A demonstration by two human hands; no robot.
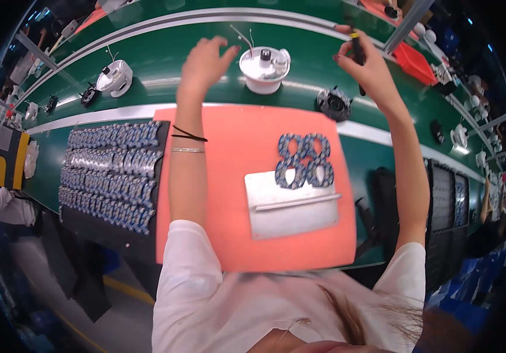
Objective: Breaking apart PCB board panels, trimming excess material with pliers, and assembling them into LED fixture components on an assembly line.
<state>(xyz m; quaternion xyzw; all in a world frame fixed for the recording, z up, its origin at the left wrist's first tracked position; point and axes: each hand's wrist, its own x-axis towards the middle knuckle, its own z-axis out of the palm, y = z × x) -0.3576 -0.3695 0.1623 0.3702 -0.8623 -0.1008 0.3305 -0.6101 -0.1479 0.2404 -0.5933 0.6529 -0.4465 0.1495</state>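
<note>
White housing: just right of the left hand, which is empty, fingers loosely spread. Black tool: gripped in the right hand. Dark part: below that hand.

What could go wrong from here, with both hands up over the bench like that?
The thin wires rising from the white housing might get snagged, as the left hand is right beside them. If the dark tool slipped from the right hand, it could perhaps knock the dark round part nearby. The blue pieces partly overlap the silver plate, so a bump might shift them.
</note>
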